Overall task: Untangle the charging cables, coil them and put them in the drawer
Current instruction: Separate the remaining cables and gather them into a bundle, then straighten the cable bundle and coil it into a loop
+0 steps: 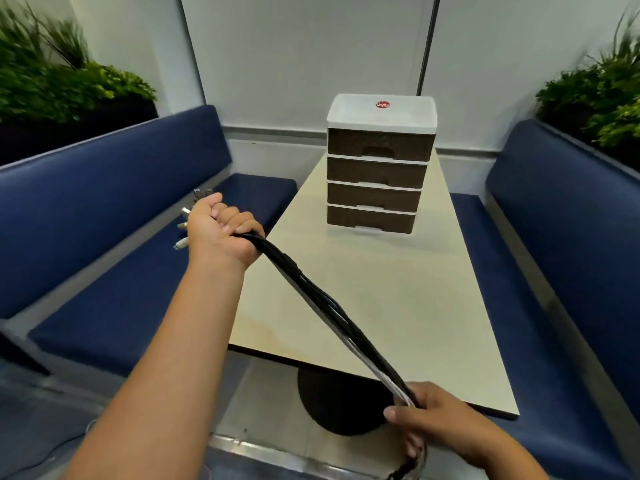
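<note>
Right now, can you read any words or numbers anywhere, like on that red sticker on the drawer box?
Red round sticker on the white top of the drawer unit: it has white writing, but it is too small and blurred to read.
Drawer fronts: no words or numbers show.
Cables held by the left hand and right hand: no readable print.
Table: no text.

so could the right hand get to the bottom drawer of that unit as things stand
Probably not right away. The right hand grips the cable bundle, which the left hand holds at the other end. The table between it and the bottom drawer is bare, so the path looks free once it lets go.
</note>
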Action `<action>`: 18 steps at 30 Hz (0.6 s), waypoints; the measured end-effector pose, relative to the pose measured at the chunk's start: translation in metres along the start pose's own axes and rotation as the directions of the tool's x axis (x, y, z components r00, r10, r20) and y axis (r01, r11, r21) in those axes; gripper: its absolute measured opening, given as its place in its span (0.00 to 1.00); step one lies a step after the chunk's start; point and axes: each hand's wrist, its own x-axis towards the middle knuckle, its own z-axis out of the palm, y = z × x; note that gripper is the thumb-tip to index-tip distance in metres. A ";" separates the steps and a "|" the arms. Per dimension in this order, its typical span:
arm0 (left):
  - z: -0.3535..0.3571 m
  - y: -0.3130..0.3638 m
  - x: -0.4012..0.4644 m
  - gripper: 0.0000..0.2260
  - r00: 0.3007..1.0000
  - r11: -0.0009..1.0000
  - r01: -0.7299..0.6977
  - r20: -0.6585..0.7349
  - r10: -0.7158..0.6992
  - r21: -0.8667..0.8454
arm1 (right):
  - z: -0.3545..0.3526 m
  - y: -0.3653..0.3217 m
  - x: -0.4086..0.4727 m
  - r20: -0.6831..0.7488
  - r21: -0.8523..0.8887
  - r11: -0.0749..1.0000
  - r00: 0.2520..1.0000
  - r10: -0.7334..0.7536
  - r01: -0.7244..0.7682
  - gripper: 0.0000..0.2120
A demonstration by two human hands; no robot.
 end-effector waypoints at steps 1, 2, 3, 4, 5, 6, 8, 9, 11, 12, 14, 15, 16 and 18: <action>-0.009 0.004 0.012 0.20 1.000 1.000 -0.008 -0.025 0.008 0.000 | -0.004 -0.006 0.004 -0.066 -0.077 0.997 0.998 -0.003 -0.002 0.11; -0.020 0.009 0.026 0.20 0.999 1.000 -0.015 -0.043 0.016 0.006 | -0.008 -0.014 0.012 -0.154 -0.176 0.984 0.988 -0.018 -0.009 0.12; -0.031 0.012 0.041 0.20 0.998 1.000 -0.022 -0.052 0.023 0.019 | -0.013 -0.022 0.019 -0.256 -0.271 0.962 0.965 -0.048 -0.024 0.13; -0.042 0.016 0.056 0.20 0.998 0.999 -0.024 -0.059 0.026 0.039 | -0.018 -0.032 0.028 -0.347 -0.365 0.930 0.933 -0.091 -0.045 0.15; -0.054 0.019 0.071 0.20 0.997 0.998 -0.020 -0.067 0.024 0.060 | -0.023 -0.042 0.037 -0.411 -0.456 0.886 0.903 -0.126 -0.083 0.15; -0.065 0.022 0.083 0.21 0.996 0.997 -0.011 -0.085 0.018 0.082 | -0.026 -0.053 0.044 -0.455 -0.538 0.832 0.877 -0.153 -0.134 0.14; -0.087 0.030 0.110 0.21 0.991 0.995 0.014 -0.130 -0.001 0.102 | -0.032 -0.073 0.068 -0.529 -0.636 0.733 0.828 -0.185 -0.242 0.12; -0.097 0.035 0.122 0.20 0.988 0.996 0.027 -0.157 -0.013 0.090 | -0.034 -0.083 0.082 -0.561 -0.657 0.697 0.803 -0.199 -0.287 0.11; -0.114 0.044 0.143 0.19 0.979 0.999 0.040 -0.201 -0.033 0.035 | -0.038 -0.098 0.111 -0.616 -0.688 0.626 0.751 -0.237 -0.367 0.12; -0.123 0.048 0.155 0.19 0.974 0.999 0.046 -0.224 -0.044 0.007 | -0.039 -0.102 0.131 -0.637 -0.697 0.592 0.729 -0.251 -0.405 0.12; -0.142 0.055 0.178 0.17 0.956 0.997 0.065 -0.286 -0.070 -0.029 | -0.041 -0.101 0.171 -0.665 -0.698 0.546 0.702 -0.255 -0.463 0.12; -0.153 0.057 0.189 0.17 0.941 0.997 0.072 -0.329 -0.082 -0.043 | -0.041 -0.098 0.190 -0.672 -0.696 0.533 0.699 -0.246 -0.481 0.12; -0.165 0.058 0.198 0.16 0.921 0.995 0.078 -0.378 -0.094 -0.057 | -0.039 -0.092 0.207 -0.670 -0.698 0.518 0.707 -0.229 -0.494 0.12; -0.193 0.062 0.216 0.16 0.862 0.993 0.089 -0.494 -0.114 -0.075 | -0.030 -0.076 0.240 -0.645 -0.716 0.480 0.744 -0.177 -0.507 0.11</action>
